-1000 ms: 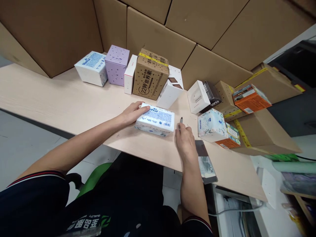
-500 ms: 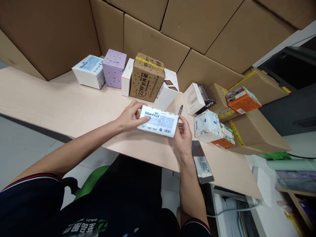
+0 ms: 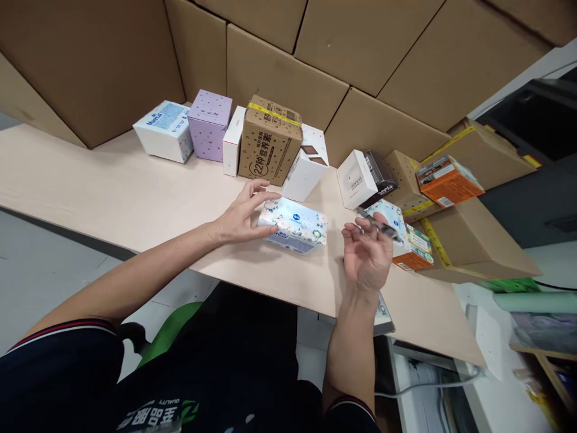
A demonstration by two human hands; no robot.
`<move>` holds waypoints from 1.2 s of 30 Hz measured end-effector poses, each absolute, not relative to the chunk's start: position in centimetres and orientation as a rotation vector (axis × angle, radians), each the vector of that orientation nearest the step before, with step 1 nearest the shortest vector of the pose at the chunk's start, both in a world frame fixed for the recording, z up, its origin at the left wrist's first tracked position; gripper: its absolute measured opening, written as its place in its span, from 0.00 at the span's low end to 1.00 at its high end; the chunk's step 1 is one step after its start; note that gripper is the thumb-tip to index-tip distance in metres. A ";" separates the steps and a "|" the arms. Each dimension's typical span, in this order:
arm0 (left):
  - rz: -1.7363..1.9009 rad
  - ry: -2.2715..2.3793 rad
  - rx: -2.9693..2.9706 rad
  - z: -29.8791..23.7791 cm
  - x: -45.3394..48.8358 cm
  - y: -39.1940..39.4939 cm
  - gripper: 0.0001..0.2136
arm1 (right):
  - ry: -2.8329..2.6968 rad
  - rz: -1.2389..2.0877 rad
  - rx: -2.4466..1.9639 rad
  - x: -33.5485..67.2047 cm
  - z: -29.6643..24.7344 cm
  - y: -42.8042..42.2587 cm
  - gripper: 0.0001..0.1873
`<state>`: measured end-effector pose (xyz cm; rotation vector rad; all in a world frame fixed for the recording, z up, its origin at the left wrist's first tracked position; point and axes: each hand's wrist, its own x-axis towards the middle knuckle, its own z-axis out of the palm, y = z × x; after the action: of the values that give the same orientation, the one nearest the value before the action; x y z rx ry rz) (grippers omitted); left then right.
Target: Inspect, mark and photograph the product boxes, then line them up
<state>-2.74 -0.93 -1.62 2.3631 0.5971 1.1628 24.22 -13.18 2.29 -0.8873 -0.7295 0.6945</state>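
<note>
A white and light-blue tissue pack with a flower print lies on the table, its lettered side turned toward me. My left hand grips the pack's left end, thumb on the near edge and fingers on the far edge. To the right, apart from the pack, my right hand is raised palm up. Its curled fingers hold a dark pen, blurred by motion. Under the right wrist lies a phone, mostly hidden by the forearm.
Along the back stand another tissue pack, a purple box, a brown carton and white boxes. At right are a power bank box, an orange box and an open carton. Large cartons wall the back.
The tissue pack has tipped, so its flowered face shows on top instead of the lettered one. My right hand has let go of it and moved right with the pen, now across the phone.
</note>
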 end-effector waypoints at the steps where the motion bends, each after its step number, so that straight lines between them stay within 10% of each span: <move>1: 1.106 0.593 2.345 -1.7 -2.7 -0.9 0.33 | -0.727 0.686 -0.885 24.3 2.4 -13.1 0.19; 36: 1.202 0.342 2.746 -1.2 -2.4 -1.8 0.21 | -1.179 0.416 -1.396 19.8 3.1 -11.3 0.11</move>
<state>-2.39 -1.82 -1.22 2.7456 0.3423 1.2015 19.77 -11.31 3.06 -1.3957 -1.1788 0.4164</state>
